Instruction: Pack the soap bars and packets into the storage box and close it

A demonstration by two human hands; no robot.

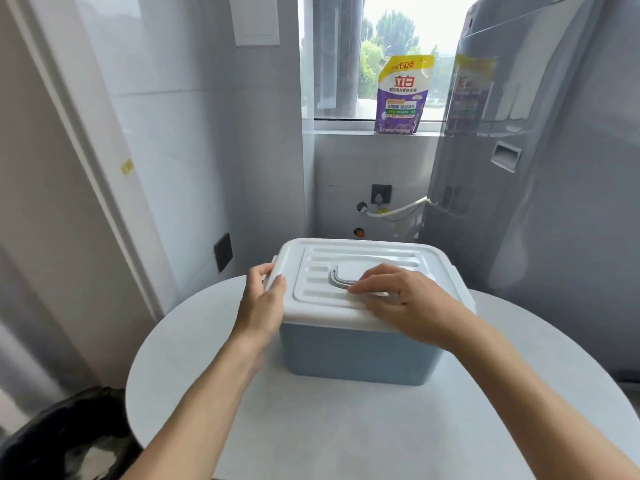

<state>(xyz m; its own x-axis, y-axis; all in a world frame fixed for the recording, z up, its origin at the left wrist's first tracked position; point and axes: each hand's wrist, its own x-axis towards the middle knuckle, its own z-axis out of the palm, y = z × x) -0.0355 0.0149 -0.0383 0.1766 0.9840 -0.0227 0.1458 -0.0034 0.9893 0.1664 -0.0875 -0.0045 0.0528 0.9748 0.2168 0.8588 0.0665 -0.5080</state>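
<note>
The left hand (264, 299) is curling its fingers round the side edge of the white ribbed plastic lid (360, 271), while the right hand (403, 299) is lying flat and loose-fingered over the lid's recessed handle. The lid is sitting on the blue rigid plastic storage box (356, 355), which looks stiff, smooth and probably light; the lid edges and handle are giving the surest hold, though whether any side latch is snapped shut can't be made out.

One storage box (360, 355) with one white lid (360, 271) stands on one round bench (346, 427). Two hands show: the left hand (263, 303) and right hand (408, 303). One detergent pouch (401, 95) sits on the windowsill.

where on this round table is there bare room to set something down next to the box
The widest bare patch is the near part of the table, between the storage box and the near edge, though both forearms cross it. Bare strips lie left and right of the box. Behind the box is tight.
</note>
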